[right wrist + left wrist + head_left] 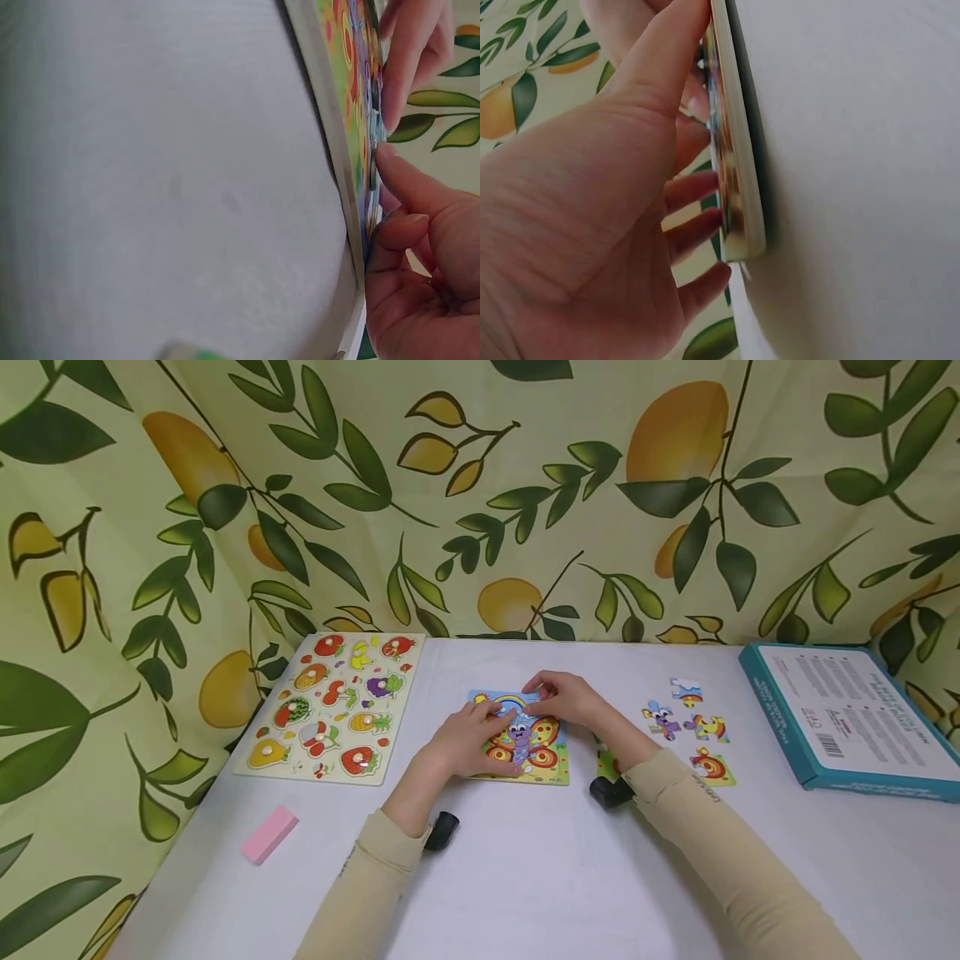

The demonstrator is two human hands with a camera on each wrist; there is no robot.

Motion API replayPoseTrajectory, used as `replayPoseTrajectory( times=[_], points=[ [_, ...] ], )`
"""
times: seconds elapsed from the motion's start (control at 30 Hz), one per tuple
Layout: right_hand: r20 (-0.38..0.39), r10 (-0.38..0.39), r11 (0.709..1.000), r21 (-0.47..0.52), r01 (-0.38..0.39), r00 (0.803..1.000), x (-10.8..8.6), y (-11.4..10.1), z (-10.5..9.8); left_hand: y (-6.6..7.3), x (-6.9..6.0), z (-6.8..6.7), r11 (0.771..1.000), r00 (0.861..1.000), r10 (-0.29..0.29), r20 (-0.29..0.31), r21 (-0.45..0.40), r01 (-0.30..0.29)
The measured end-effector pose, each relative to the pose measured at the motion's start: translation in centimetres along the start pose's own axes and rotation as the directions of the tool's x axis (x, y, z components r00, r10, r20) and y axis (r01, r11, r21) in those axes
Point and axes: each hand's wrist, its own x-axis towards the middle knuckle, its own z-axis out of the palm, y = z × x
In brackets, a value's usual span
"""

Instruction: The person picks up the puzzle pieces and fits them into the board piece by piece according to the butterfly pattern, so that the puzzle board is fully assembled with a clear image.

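Observation:
A butterfly jigsaw puzzle [553,772] in a thin tray lies on the white table between my hands. My left hand [474,739] reaches over its left side, fingers spread, with the thumb low on the picture. Its fingertips touch the board's far edge in the left wrist view. At the upper right corner is my right hand [572,697]. In the right wrist view its thumb [401,176] touches the puzzle face, and the index finger bends beside the edge. Whether it pinches a piece is hidden. Several loose puzzle pieces [663,720] lie right of the board, one partly under the right wrist.
A wooden fruit peg board [348,710] lies at the left back. Nearer sits a pink block [270,835]. A teal-edged box [862,718] lies at the right. Behind the table hangs a leaf-and-fruit patterned curtain [525,510]. Both wrists carry black devices.

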Motion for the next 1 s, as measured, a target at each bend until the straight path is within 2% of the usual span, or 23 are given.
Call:
replayPoseTrajectory(
  times=[0.13, 0.27, 0.47, 0.6, 0.73, 0.8, 0.87, 1.0],
  points=[
    [-0.015, -0.001, 1.000, -0.009, 0.000, 1.000, -0.1, -0.1, 0.1, 0.6, 0.3, 0.0, 0.998, 1.000, -0.023, -0.015, 0.062, 0.023],
    [-0.028, 0.001, 1.000, -0.007, -0.001, 1.000, -0.3, -0.2, 0.1, 0.9, 0.4, -0.1, 0.998, 1.000, -0.013, -0.024, 0.062, 0.014],
    [-0.027, 0.009, 1.000, -0.003, -0.009, 1.000, -0.5, -0.1, 0.0, 1.0, 0.5, -0.2, 1.000, 1.000, 0.006, 0.013, -0.029, -0.006],
    [0.018, -0.018, 0.999, -0.039, 0.019, 1.000, -0.9, 0.0, -0.3, 1.0, 0.6, -0.2, 0.995, 1.000, -0.012, 0.024, -0.100, 0.014],
    [0.049, -0.032, 0.998, -0.046, 0.034, 0.998, -1.8, 0.6, -1.2, 1.1, 0.6, -0.1, 0.992, 0.999, -0.047, 0.028, -0.115, 0.050],
    [0.006, -0.018, 1.000, -0.021, 0.019, 1.000, -2.5, 1.0, -2.1, 1.1, 0.6, -0.1, 0.992, 0.998, -0.060, 0.032, -0.113, 0.063],
    [-0.071, 0.028, 1.000, 0.003, -0.027, 0.997, -3.3, 1.6, -3.4, 1.1, 0.5, 0.0, 0.992, 0.998, -0.063, 0.030, -0.112, 0.066],
    [-0.238, 0.094, 0.995, -0.017, -0.101, 0.967, -5.0, 4.0, -6.8, 1.0, 0.5, 0.0, 0.993, 0.998, -0.055, 0.016, -0.107, 0.056]
  ],
)
